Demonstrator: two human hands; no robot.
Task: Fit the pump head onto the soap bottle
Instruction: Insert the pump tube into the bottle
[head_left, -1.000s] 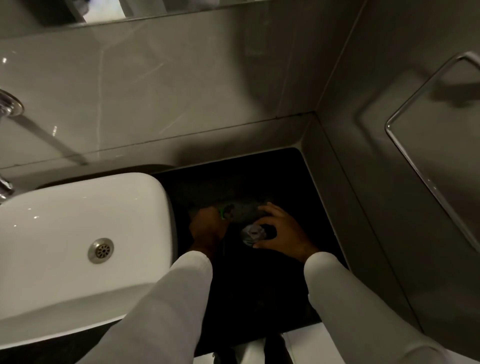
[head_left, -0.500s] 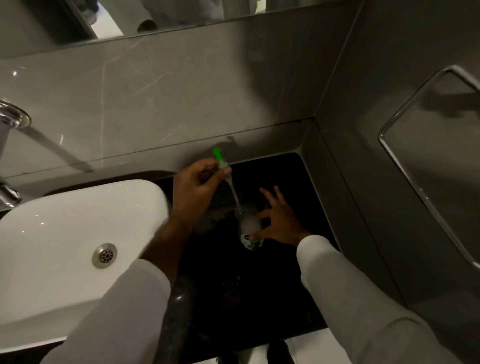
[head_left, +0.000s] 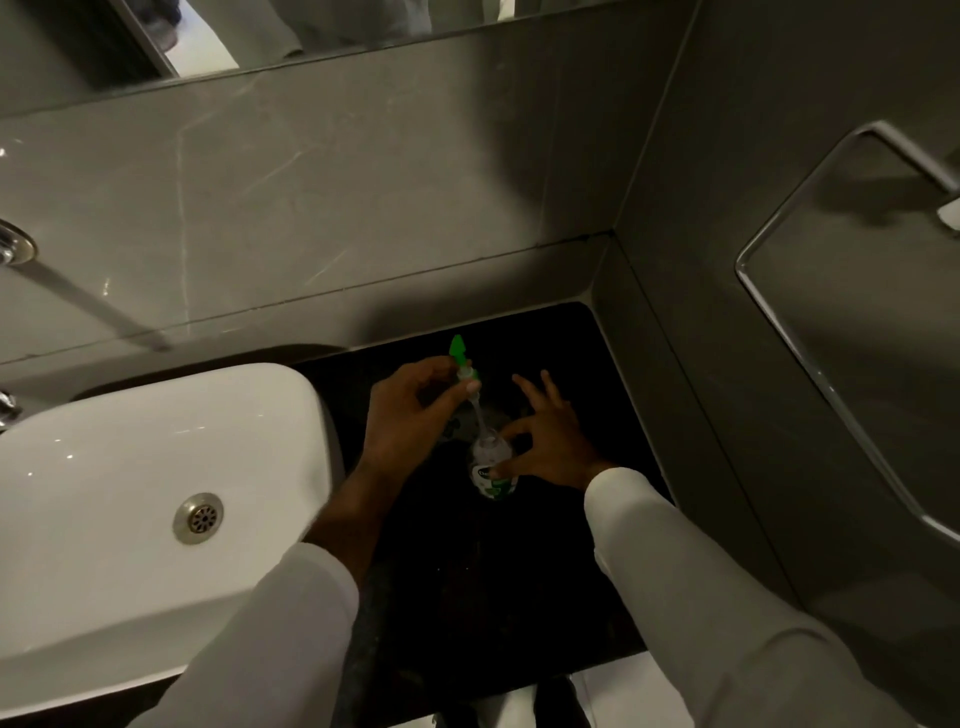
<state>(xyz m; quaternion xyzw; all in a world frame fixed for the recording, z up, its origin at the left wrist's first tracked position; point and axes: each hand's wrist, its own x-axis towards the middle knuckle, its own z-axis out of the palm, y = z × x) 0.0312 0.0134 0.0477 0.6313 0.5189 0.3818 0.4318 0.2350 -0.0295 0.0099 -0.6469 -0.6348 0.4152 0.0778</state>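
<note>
Over the last second: pump head (head_left: 460, 358) came up off the counter (head_left: 519, 571) in the left hand (head_left: 410, 410), pinched at its collar; dip tube now slants down with its tip at the mouth of the soap bottle (head_left: 491, 467), so insertion is starting, collar not yet seated. Right hand (head_left: 545, 441) steadies the upright bottle with thumb and forefinger, other fingers spread, just right of the left hand. Label: white and green, lettering too blurred to read.
</note>
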